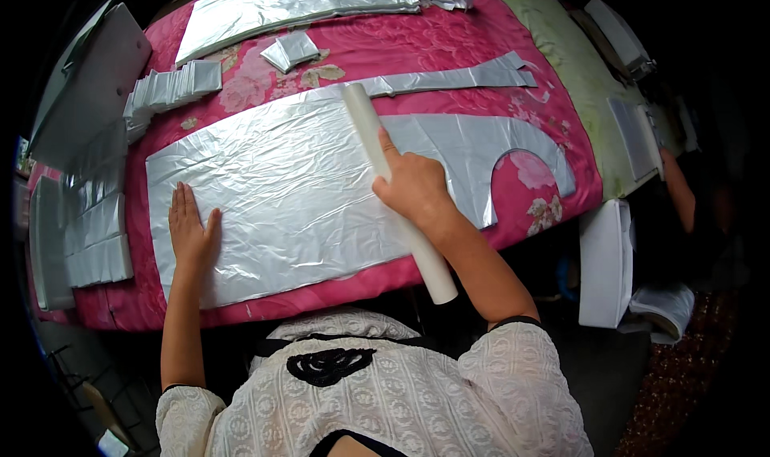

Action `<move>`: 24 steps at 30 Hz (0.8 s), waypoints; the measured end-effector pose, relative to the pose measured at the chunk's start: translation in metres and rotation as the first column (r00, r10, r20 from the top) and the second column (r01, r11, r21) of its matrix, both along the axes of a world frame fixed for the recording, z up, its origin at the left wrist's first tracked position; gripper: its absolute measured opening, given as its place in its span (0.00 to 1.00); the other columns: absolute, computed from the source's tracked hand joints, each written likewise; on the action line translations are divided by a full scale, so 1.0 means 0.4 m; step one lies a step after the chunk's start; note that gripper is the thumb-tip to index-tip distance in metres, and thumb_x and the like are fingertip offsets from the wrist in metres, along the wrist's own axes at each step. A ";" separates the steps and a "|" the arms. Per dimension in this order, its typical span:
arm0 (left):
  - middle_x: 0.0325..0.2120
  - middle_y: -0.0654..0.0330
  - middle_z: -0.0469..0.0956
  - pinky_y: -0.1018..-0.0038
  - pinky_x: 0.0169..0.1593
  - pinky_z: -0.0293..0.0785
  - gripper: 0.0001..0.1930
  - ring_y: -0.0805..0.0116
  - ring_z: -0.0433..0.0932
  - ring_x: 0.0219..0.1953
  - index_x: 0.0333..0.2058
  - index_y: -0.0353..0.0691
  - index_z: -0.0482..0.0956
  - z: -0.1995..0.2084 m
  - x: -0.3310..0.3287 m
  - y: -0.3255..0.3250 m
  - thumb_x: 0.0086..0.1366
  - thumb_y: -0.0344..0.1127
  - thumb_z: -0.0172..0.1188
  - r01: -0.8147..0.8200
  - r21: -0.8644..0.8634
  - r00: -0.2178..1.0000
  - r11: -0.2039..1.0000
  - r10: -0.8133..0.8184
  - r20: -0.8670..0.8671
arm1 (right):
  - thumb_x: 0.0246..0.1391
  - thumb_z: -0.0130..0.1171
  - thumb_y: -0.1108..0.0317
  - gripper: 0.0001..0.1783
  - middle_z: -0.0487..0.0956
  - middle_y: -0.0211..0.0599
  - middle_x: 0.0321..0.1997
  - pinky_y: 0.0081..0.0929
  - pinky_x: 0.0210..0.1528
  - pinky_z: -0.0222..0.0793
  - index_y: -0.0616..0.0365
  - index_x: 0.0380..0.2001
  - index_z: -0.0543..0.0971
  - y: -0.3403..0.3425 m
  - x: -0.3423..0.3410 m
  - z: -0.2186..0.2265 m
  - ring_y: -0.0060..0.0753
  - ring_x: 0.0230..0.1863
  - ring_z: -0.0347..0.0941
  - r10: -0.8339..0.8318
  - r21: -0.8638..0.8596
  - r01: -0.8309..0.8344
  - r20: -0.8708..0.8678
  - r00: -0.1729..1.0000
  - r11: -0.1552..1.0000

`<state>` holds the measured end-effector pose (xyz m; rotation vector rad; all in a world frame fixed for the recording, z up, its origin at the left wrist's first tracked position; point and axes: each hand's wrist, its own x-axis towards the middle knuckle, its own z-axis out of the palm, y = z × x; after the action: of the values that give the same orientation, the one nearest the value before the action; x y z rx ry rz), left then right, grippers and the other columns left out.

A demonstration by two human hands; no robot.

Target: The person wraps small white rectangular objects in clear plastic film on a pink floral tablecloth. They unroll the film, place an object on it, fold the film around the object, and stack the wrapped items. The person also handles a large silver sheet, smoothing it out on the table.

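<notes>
A large silver foil-like sheet [281, 192] lies spread over a pink flowered cloth [449, 48] on the work surface. My left hand [189, 228] rests flat on the sheet's left part, fingers together and pointing away from me. My right hand [413, 186] grips a long white tube [370, 132] that lies slanted across the sheet, its near end [439, 285] hanging over the front edge. Right of the tube the sheet has a rounded cut-out [529, 172] showing the cloth.
Another silver sheet [297, 4] lies at the back, a long silver strip [457, 78] and a small folded piece [290, 50] lie between. Stacks of folded silver pieces [164, 90] sit at left. White bundles [605, 260] and another person's arm [678, 188] are at right.
</notes>
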<state>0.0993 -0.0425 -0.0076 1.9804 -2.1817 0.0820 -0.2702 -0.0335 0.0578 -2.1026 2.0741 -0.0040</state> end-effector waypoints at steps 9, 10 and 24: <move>0.63 0.48 0.47 0.62 0.65 0.38 0.39 0.56 0.44 0.66 0.61 0.31 0.48 0.016 -0.026 -0.009 0.58 0.51 0.49 -0.027 0.057 0.999 0.998 0.029 -0.031 | 0.43 0.49 0.54 0.42 0.77 0.55 0.29 0.42 0.34 0.70 0.54 0.63 0.53 0.081 -0.633 -0.011 0.52 0.32 0.76 -0.560 -0.209 0.519 -0.288 0.777 0.829; 0.63 0.48 0.47 0.62 0.65 0.38 0.39 0.56 0.44 0.66 0.61 0.31 0.48 0.018 -0.025 -0.008 0.58 0.51 0.49 -0.031 0.064 0.999 0.997 0.033 -0.033 | 0.43 0.49 0.54 0.42 0.77 0.55 0.30 0.42 0.35 0.70 0.54 0.63 0.52 0.083 -0.634 -0.003 0.52 0.33 0.75 -0.570 -0.222 0.526 -0.273 0.775 0.821; 0.62 0.48 0.50 0.62 0.65 0.39 0.35 0.54 0.46 0.65 0.59 0.31 0.54 0.034 0.018 0.044 0.59 0.49 0.49 0.004 0.050 0.998 0.999 -0.001 -0.056 | 0.44 0.49 0.54 0.42 0.76 0.46 0.24 0.37 0.33 0.70 0.51 0.64 0.50 -0.022 0.096 0.012 0.46 0.29 0.74 0.241 -0.016 -0.241 0.145 0.960 0.970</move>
<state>0.1066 -0.0251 0.0061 1.9809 -2.1718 -0.0280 -0.2317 -0.0424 0.0626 -2.2659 1.7258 -0.1188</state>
